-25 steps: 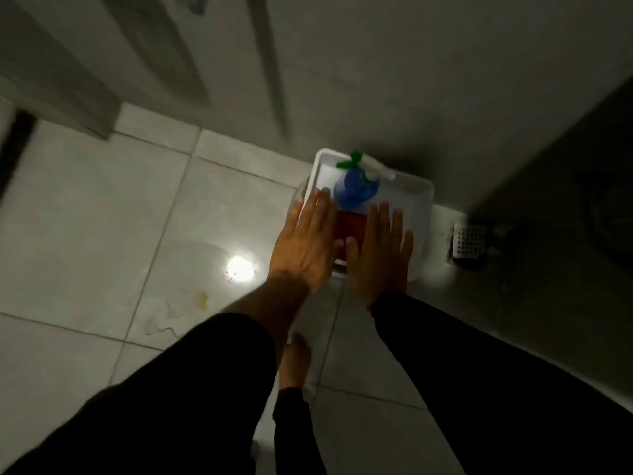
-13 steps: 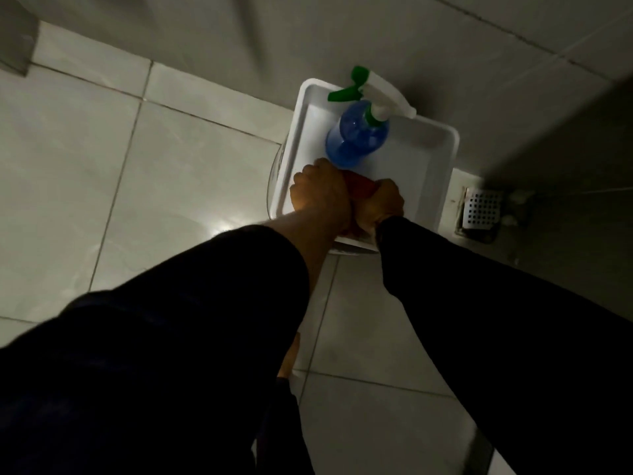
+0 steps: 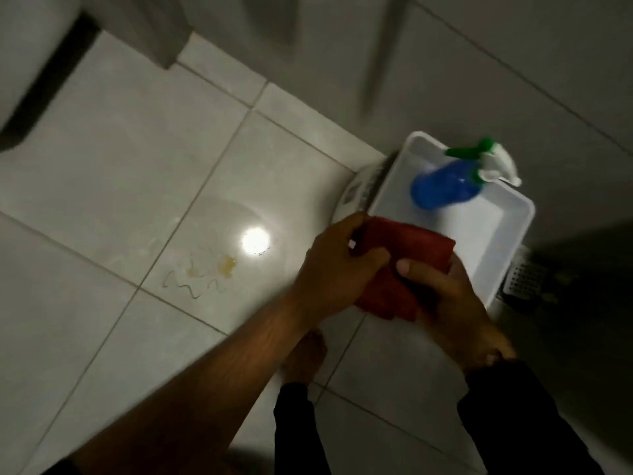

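Head view: both hands hold the red cloth (image 3: pixel 407 255); the left hand (image 3: pixel 335 269) pinches its upper-left edge; the right hand (image 3: pixel 445 296) grips its lower right; the cloth sits over the white tub's (image 3: pixel 527 214) near rim, centre right of frame; the yellowish spill (image 3: pixel 212 272) lies left of it on the tiles, nearer the left hand, and is probably wiped next.

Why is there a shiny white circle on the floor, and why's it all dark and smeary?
Head view: the white circle is glare, likely a lamp mirrored in the glossy floor tiles; the rest is dim, with deep shadow on the picture's right; the spray bottle looks smeared by motion blur; the red cloth in the left hand and right hand is clearer.
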Motion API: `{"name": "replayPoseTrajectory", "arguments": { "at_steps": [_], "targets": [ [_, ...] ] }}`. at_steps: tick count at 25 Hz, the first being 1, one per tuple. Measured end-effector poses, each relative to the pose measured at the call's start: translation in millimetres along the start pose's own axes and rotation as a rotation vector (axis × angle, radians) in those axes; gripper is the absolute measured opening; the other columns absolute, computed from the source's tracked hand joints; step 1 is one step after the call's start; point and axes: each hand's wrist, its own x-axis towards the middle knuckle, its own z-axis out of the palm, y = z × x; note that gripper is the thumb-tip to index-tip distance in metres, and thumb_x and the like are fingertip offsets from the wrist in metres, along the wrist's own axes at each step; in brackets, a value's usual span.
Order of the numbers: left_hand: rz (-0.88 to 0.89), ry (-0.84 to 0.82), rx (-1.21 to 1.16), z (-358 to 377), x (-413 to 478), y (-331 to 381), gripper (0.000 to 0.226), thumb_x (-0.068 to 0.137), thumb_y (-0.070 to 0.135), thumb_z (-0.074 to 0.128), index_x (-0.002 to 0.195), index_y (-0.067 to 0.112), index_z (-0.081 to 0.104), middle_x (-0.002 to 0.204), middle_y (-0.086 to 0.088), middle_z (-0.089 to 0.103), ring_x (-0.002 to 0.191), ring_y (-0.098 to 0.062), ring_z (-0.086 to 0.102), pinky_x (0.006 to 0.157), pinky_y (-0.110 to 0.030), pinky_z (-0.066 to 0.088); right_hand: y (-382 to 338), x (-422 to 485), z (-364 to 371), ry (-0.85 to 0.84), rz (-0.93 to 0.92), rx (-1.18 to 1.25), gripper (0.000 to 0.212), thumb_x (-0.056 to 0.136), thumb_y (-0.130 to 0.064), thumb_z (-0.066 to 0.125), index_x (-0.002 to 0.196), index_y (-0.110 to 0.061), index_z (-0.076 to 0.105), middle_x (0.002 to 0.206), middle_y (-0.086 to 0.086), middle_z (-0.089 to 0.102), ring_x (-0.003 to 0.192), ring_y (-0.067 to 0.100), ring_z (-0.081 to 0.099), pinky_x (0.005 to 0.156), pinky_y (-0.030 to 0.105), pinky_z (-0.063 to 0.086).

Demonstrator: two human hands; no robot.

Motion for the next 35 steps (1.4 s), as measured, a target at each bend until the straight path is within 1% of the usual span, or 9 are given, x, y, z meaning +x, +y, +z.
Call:
{"name": "replayPoseTrajectory", "arguments": {
  "at_steps": [4, 8, 10, 13, 18, 21, 28, 31, 35],
  "targets": [
    [-0.032, 0.223, 0.087, -69.8, -65.6, -76.6, 0.054, 0.081, 0.050, 0.062, 0.134, 0.037, 0.066, 0.120, 0.014, 0.065, 0.105, -0.007, 0.067, 0.092, -0.035, 0.062, 56.1, -5.6, 80.8, -0.291, 0.214, -0.104, 0.059, 0.080, -0.006, 0.083, 0.137, -0.013, 0.069, 0.135, 0.021, 0.075, 0.121, 0.036, 0.074, 0.094, 0.044, 0.067],
    [-0.166, 0.489, 0.069, -130.4, -104.5, -210.3, 0.067, 0.090, 0.066, 0.063, 0.153, 0.046, 0.048, 0.137, 0.017, 0.061, 0.114, -0.006, 0.064, 0.092, -0.030, 0.056, 143.9, 31.3, 162.5, -0.257, 0.337, -0.361, 0.043, 0.082, -0.023, 0.084, 0.124, -0.015, 0.079, 0.126, 0.018, 0.081, 0.106, 0.029, 0.083, 0.082, 0.036, 0.070],
    [-0.332, 0.615, 0.136, -157.8, -111.8, -297.4, 0.072, 0.095, 0.068, 0.057, 0.159, 0.038, 0.044, 0.149, 0.007, 0.060, 0.128, -0.019, 0.064, 0.104, -0.041, 0.053, 192.6, 69.3, 197.0, -0.219, 0.196, -0.530, 0.032, 0.092, -0.018, 0.080, 0.124, -0.013, 0.078, 0.124, 0.023, 0.080, 0.091, 0.024, 0.084, 0.072, 0.032, 0.069],
    [-0.546, 0.642, 0.405, -186.8, -112.1, -418.4, 0.082, 0.100, 0.067, 0.048, 0.168, 0.024, 0.033, 0.170, -0.008, 0.042, 0.154, -0.035, 0.044, 0.121, -0.053, 0.038, 257.4, 131.9, 243.3, -0.130, -0.193, -0.921, 0.040, 0.097, -0.007, 0.073, 0.137, -0.006, 0.071, 0.138, 0.023, 0.073, 0.119, 0.030, 0.075, 0.109, 0.044, 0.060],
    [-0.464, 0.866, 0.690, -218.7, -74.6, -555.9, 0.078, 0.105, 0.058, 0.039, 0.173, 0.024, 0.019, 0.183, -0.013, 0.010, 0.169, -0.037, 0.009, 0.130, -0.067, 0.004, 358.2, 227.1, 295.3, -0.309, -0.735, -1.627, 0.072, 0.085, -0.019, 0.054, 0.157, -0.018, 0.049, 0.147, 0.020, 0.065, 0.141, 0.043, 0.057, 0.116, 0.048, 0.051],
    [-0.396, 0.949, 0.807, -218.9, -64.4, -601.5, 0.073, 0.108, 0.055, 0.031, 0.174, 0.028, 0.016, 0.183, -0.014, 0.006, 0.169, -0.039, 0.007, 0.126, -0.076, 0.005, 409.8, 251.1, 288.0, -0.506, -0.899, -1.901, 0.080, 0.088, -0.024, 0.057, 0.164, -0.012, 0.036, 0.172, 0.017, 0.040, 0.161, 0.048, 0.027, 0.135, 0.056, 0.022],
    [-0.286, 1.098, 0.836, -216.4, -51.2, -630.4, 0.070, 0.107, 0.053, 0.035, 0.171, 0.030, 0.023, 0.182, -0.014, 0.012, 0.169, -0.038, 0.012, 0.126, -0.075, 0.005, 503.8, 241.3, 325.9, -0.567, -1.264, -1.774, 0.079, 0.098, -0.046, 0.052, 0.167, -0.013, 0.030, 0.177, 0.016, 0.028, 0.165, 0.048, 0.017, 0.133, 0.067, 0.014],
    [-0.294, 1.083, 0.802, -214.5, -56.0, -629.0, 0.069, 0.107, 0.052, 0.033, 0.171, 0.030, 0.024, 0.183, -0.013, 0.010, 0.169, -0.038, 0.011, 0.127, -0.075, 0.005, 522.8, 181.5, 232.9, -0.832, -1.120, -1.935, 0.081, 0.101, -0.049, 0.049, 0.170, -0.021, 0.018, 0.181, 0.009, 0.016, 0.169, 0.038, 0.007, 0.134, 0.067, 0.010],
    [-0.289, 1.079, 0.836, -214.7, -54.1, -630.3, 0.068, 0.108, 0.053, 0.026, 0.172, 0.030, 0.021, 0.183, -0.013, 0.009, 0.169, -0.039, 0.010, 0.126, -0.076, 0.006, 466.6, 215.5, 224.1, -0.561, -0.924, -1.832, 0.078, 0.097, -0.043, 0.045, 0.168, -0.013, 0.030, 0.179, 0.015, 0.023, 0.167, 0.044, 0.013, 0.134, 0.065, 0.008]
  ]
}}
